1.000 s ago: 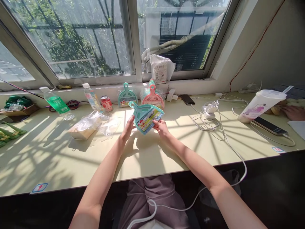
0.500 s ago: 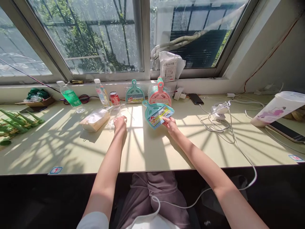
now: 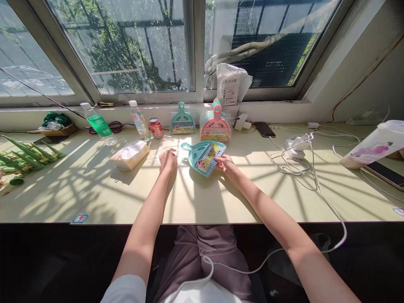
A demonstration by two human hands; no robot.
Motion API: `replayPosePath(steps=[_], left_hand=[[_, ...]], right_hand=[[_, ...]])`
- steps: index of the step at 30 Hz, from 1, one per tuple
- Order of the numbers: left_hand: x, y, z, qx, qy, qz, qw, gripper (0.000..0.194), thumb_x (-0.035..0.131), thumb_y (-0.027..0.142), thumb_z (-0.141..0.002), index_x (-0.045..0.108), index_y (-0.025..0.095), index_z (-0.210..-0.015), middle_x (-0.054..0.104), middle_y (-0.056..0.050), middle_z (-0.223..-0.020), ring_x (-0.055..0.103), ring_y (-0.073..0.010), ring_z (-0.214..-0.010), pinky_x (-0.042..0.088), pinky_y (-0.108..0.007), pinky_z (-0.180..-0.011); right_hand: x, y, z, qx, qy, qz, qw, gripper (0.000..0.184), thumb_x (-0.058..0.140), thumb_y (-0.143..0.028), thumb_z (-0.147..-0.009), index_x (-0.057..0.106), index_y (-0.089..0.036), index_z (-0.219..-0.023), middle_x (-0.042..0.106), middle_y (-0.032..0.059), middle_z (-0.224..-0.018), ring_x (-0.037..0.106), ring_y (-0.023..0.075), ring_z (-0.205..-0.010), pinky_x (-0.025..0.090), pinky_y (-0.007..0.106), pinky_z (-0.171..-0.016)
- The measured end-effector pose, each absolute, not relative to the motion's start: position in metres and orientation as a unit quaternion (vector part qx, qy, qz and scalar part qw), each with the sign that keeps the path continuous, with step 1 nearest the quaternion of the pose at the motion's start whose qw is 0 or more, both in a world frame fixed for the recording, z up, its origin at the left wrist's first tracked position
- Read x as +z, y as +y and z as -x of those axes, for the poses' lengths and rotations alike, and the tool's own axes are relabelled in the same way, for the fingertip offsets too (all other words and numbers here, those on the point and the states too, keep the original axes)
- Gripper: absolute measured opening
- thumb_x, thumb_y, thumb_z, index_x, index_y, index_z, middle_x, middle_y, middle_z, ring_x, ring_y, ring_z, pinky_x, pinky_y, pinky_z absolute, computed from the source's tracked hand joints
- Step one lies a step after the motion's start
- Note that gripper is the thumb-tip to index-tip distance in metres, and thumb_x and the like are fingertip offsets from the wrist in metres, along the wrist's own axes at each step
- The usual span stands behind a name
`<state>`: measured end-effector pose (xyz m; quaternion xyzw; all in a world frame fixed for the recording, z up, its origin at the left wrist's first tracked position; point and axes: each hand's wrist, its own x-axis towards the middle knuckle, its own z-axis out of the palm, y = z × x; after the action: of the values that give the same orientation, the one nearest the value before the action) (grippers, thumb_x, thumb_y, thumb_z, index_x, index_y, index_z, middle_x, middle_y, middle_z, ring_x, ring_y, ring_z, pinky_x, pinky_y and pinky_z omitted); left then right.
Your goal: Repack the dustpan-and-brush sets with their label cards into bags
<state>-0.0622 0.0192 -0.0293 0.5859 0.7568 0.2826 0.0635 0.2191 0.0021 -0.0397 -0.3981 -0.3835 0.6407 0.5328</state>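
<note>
While right hand (image 3: pixel 224 163) pinches right edge of teal dustpan (image 3: pixel 198 155) over middle of table (image 3: pixel 186 202), left hand (image 3: pixel 168 160) curls near clear wrapper (image 3: pixel 155 157); its grip cannot be told. Step seems holding; next move calls for steady pinch.

Tissue pack (image 3: pixel 130 155) lies left of dustpan (image 3: pixel 205 158).

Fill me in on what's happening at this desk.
The person's right hand holds a teal dustpan-and-brush set by its lower right edge, over the desk. The left hand is at a clear plastic wrapper, its grip unclear. Behind them, another teal set and a pink one stand by the window wall.
</note>
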Motion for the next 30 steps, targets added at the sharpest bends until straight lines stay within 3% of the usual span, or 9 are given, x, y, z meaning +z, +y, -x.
replayPosePath(steps=[8,12,16,22,25,27,30], left_hand=[[-0.017,0.014,0.050,0.380,0.711,-0.590,0.024,0.039,0.051,0.011,-0.105,0.082,0.021,-0.126,0.079,-0.015,-0.134,0.074,-0.0327,-0.122,0.046,-0.050,-0.117],[-0.016,0.010,0.038,0.373,0.694,-0.616,-0.005,0.042,0.050,0.007,-0.105,0.083,0.022,-0.127,0.078,-0.017,-0.129,0.072,-0.0337,-0.127,0.048,-0.048,-0.113],[-0.019,0.008,0.030,0.398,0.675,-0.621,-0.020,0.037,0.052,0.012,-0.107,0.083,0.022,-0.125,0.078,-0.016,-0.122,0.072,-0.0332,-0.121,0.052,-0.046,-0.107],[-0.022,0.010,0.020,0.415,0.585,-0.692,0.082,0.037,0.053,0.013,-0.105,0.084,0.024,-0.122,0.077,-0.010,-0.109,0.071,-0.0270,-0.108,0.055,-0.038,-0.102],[-0.024,0.007,0.008,0.410,0.555,-0.712,0.132,0.037,0.055,0.014,-0.105,0.085,0.025,-0.124,0.077,-0.010,-0.105,0.071,-0.0293,-0.107,0.055,-0.042,-0.105],[-0.025,0.003,-0.001,0.428,0.551,-0.703,0.137,0.038,0.058,0.015,-0.104,0.084,0.026,-0.129,0.078,-0.012,-0.111,0.070,-0.0327,-0.116,0.052,-0.047,-0.113],[-0.027,-0.004,-0.010,0.512,0.582,-0.621,0.119,0.045,0.063,0.023,-0.107,0.072,0.027,-0.151,0.069,-0.017,-0.149,0.057,-0.0379,-0.148,0.040,-0.055,-0.130]], right_hand=[[-0.042,0.000,-0.220,0.634,-0.387,0.427,0.516,0.038,0.085,-0.021,-0.074,0.067,-0.031,-0.106,0.084,0.0026,-0.098,0.082,0.0299,-0.101,0.071,0.047,-0.089],[-0.040,-0.003,-0.223,0.626,-0.406,0.404,0.530,0.040,0.087,-0.027,-0.074,0.067,-0.033,-0.108,0.084,0.0005,-0.102,0.081,0.0298,-0.107,0.071,0.048,-0.092],[-0.037,-0.009,-0.221,0.638,-0.451,0.385,0.491,0.031,0.087,-0.027,-0.076,0.070,-0.033,-0.102,0.085,0.0009,-0.106,0.081,0.0275,-0.111,0.068,0.045,-0.101],[-0.043,-0.003,-0.206,0.641,-0.381,0.414,0.521,0.034,0.091,-0.019,-0.071,0.068,-0.031,-0.093,0.083,-0.0002,-0.088,0.083,0.0253,-0.093,0.071,0.041,-0.087],[-0.046,0.002,-0.201,0.635,-0.328,0.413,0.564,0.036,0.091,-0.014,-0.070,0.066,-0.030,-0.091,0.081,-0.0019,-0.082,0.083,0.0251,-0.091,0.072,0.041,-0.083],[-0.047,0.003,-0.200,0.630,-0.318,0.407,0.580,0.036,0.091,-0.012,-0.070,0.066,-0.029,-0.090,0.082,-0.0018,-0.082,0.084,0.0258,-0.093,0.073,0.041,-0.083],[-0.048,0.003,-0.199,0.624,-0.317,0.398,0.593,0.035,0.091,-0.012,-0.071,0.067,-0.027,-0.090,0.083,0.0003,-0.085,0.085,0.0262,-0.096,0.074,0.040,-0.087]])
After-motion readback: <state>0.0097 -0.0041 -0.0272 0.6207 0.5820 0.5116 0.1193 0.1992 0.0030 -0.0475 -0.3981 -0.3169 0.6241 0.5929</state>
